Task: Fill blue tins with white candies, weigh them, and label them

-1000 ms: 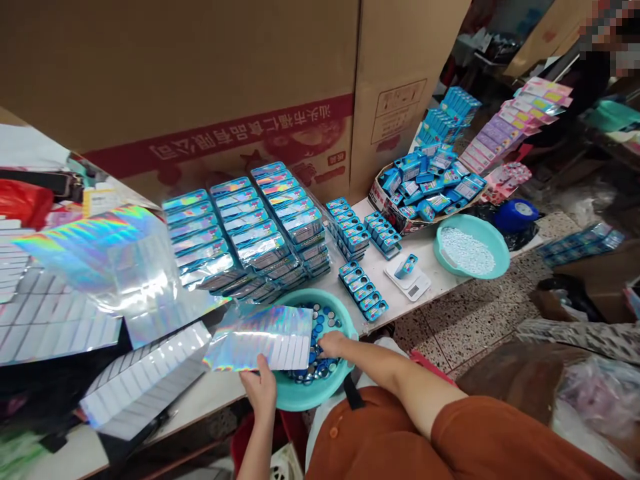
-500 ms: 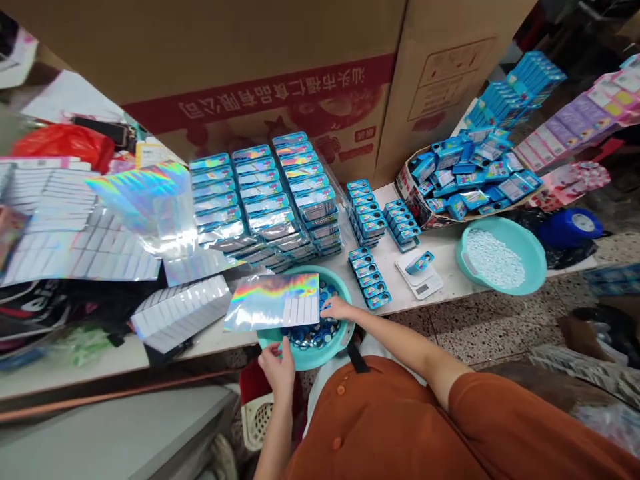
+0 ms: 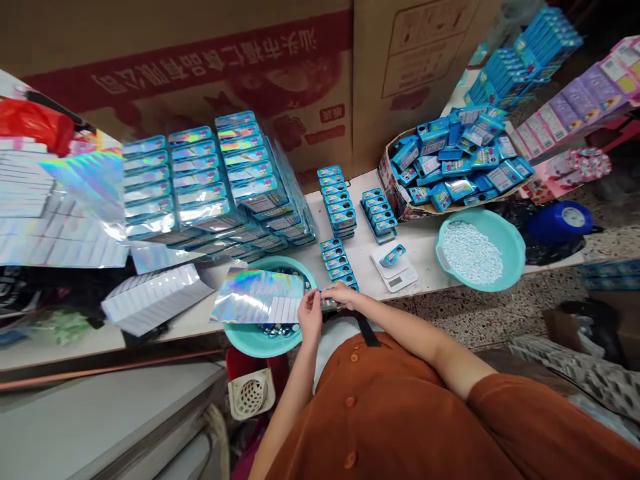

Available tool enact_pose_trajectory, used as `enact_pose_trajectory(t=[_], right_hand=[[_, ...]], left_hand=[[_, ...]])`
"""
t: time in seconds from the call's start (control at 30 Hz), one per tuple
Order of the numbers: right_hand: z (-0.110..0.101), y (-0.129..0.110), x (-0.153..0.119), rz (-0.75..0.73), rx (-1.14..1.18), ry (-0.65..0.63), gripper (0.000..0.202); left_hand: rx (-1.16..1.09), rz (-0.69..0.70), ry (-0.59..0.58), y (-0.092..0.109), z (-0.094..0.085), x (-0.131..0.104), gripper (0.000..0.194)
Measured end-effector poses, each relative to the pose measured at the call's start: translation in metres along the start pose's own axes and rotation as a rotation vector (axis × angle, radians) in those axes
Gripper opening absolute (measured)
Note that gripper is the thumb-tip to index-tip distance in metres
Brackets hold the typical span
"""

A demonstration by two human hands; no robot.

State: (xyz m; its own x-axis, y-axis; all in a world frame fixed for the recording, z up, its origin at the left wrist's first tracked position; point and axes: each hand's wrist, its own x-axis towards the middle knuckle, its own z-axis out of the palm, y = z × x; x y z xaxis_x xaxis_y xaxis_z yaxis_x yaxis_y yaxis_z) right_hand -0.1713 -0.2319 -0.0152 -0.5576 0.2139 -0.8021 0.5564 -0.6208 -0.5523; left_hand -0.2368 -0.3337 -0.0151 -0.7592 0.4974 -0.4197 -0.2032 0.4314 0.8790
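My left hand point(image 3: 311, 315) and my right hand point(image 3: 341, 295) meet at the right rim of a turquoise tub point(image 3: 260, 345). The fingers of both are pinched together. A small shiny piece shows under my right fingers, too small to name; what my left fingers hold, if anything, I cannot make out. Small round blue and silver pieces point(image 3: 280, 329) lie in the tub. Across its top rests a glossy rainbow sheet of stickers point(image 3: 257, 293), with white strips at its right end. Just behind my right hand stands a short row of blue tins point(image 3: 337, 260).
Wrapped stacks of blue packs point(image 3: 200, 180) stand at the back left. A small white scale point(image 3: 400, 279) bears one blue tin. To the right are a tub of white pellets point(image 3: 517, 257) and a carton point(image 3: 387, 173) full of blue tins. A folded white stack point(image 3: 155, 300) lies left.
Both hands have left the tub's inside and come together at its right rim. My left hand moved right and up to meet the right one. The view has shifted right.
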Motion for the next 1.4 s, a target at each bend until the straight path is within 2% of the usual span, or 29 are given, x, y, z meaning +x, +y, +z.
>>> enact_pose_trajectory(t=[0.17,0.33,0.47,0.63,0.73,0.83,0.97,1.07,1.17,1.27,1.4], right_hand=[[-0.042,0.021,-0.032,-0.015,-0.040,-0.007,0.016],[-0.075,0.043,-0.065,0.049,-0.038,-0.107,0.023],[-0.091,0.050,-0.076,0.116,0.038,-0.151,0.028],[-0.103,0.055,-0.075,0.082,0.092,-0.162,0.031],[-0.109,0.059,-0.075,0.035,0.174,-0.214,0.033],[-0.115,0.065,-0.077,0.005,0.326,-0.240,0.033],[-0.121,0.076,-0.082,0.020,0.615,-0.229,0.026],[-0.123,0.085,-0.088,0.013,0.752,-0.172,0.024],[-0.124,0.095,-0.096,0.002,0.820,-0.111,0.024],[-0.126,0.103,-0.100,-0.007,0.865,-0.071,0.026],[-0.129,0.111,-0.099,-0.022,0.896,-0.033,0.028]], left_hand=[[-0.051,-0.144,-0.123,0.005,0.022,-0.028,0.052],[-0.018,-0.215,-0.225,0.003,0.039,-0.054,0.047],[0.031,-0.214,-0.294,0.007,0.050,-0.059,0.041],[0.028,-0.248,-0.342,0.012,0.059,-0.051,0.041],[-0.006,-0.230,-0.291,0.016,0.065,-0.028,0.039],[0.008,-0.122,-0.205,0.025,0.074,0.016,0.031],[0.259,0.063,-0.084,0.041,0.095,0.088,0.019],[0.389,0.122,-0.056,0.048,0.111,0.128,0.014],[0.464,0.161,-0.065,0.049,0.120,0.149,0.007],[0.636,0.239,-0.110,0.049,0.120,0.157,0.003],[0.938,0.298,-0.110,0.055,0.118,0.162,0.017]])
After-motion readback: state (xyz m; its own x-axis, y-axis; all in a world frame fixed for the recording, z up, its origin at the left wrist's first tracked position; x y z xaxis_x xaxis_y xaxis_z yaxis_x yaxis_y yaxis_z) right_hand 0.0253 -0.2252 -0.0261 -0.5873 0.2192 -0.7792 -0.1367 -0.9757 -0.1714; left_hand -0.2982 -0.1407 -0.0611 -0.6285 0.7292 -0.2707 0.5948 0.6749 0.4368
